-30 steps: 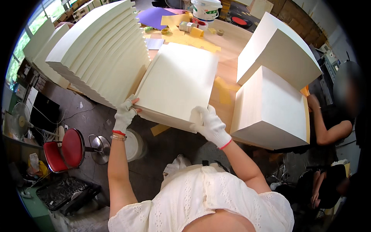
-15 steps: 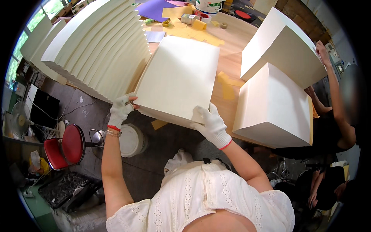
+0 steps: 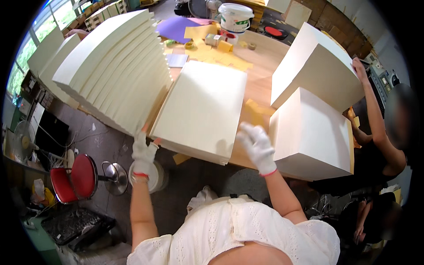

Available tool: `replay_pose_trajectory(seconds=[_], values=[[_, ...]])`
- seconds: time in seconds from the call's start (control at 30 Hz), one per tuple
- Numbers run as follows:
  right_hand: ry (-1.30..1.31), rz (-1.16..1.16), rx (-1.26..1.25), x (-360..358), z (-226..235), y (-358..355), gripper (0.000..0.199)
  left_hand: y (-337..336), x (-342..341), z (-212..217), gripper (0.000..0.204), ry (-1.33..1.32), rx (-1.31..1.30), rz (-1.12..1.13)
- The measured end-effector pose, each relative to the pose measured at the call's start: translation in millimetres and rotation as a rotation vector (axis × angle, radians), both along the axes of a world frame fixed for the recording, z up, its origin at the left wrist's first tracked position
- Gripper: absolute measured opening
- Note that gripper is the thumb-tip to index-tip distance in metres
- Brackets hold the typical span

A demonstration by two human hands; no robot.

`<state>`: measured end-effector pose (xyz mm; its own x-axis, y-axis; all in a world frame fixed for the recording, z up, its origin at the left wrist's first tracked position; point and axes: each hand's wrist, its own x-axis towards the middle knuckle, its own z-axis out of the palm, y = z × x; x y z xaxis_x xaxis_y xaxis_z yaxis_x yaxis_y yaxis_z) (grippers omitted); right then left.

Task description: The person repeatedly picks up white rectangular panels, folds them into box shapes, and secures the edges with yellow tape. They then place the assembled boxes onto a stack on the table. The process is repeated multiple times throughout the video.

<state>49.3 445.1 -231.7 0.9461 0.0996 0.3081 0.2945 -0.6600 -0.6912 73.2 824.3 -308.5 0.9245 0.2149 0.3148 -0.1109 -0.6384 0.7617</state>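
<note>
A stack of large white sheets (image 3: 203, 106) lies in the middle of the wooden table, its near edges slightly uneven. Both my hands wear white gloves with red cuffs. My left hand (image 3: 145, 150) is at the stack's near left corner, fingers apart and bare at the tips; one finger points up toward the tall stack, and the thumb is by the corner. Just off the right edge, my right hand (image 3: 258, 148) is raised with loosely stretched fingers, somewhat blurred, holding nothing. To the left rises a tall stack of white sheets (image 3: 110, 66) in staggered bundles.
Two more white stacks, a nearer one (image 3: 309, 137) and a farther one (image 3: 318, 66), stand at right, where another person's hand (image 3: 360, 68) touches the farther. Yellow paper scraps (image 3: 221, 55), purple sheets (image 3: 176, 28) and a white bucket (image 3: 236, 17) occupy the table's back. A red stool (image 3: 84, 176) stands lower left.
My right hand has let go of the middle stack's near edge and lifted away to the right. My left hand's fingers have spread at the corner. The view has tilted up a little.
</note>
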Motion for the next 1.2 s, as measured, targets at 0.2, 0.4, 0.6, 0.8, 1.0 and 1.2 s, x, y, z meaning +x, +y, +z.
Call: replay_pose_trajectory(seconds=[0.2,0.4,0.6,0.8,1.0,1.2], values=[[-0.266,-0.319,0.127,211,-3,3,0.057,-122,-22,-17,0.095,-0.090,-0.717,0.423],[0.189,-0.299,-0.444,303,-7,-12,0.079,-162,-11,-10,0.101,0.068,-1.255,0.361],[0.578,0.075,-0.489,336,-21,-30,0.062,-149,-10,-38,0.093,0.048,-1.490,0.209],[0.441,0.133,-0.511,342,-43,-42,0.069,-154,-11,-36,0.082,-0.003,-1.538,0.183],[0.100,-0.119,-0.359,325,-31,-15,0.057,-142,-11,-60,0.049,0.145,-1.445,0.149],[-0.570,0.185,0.490,102,-13,12,0.037,-160,-31,27,0.039,-0.480,-0.569,0.286]])
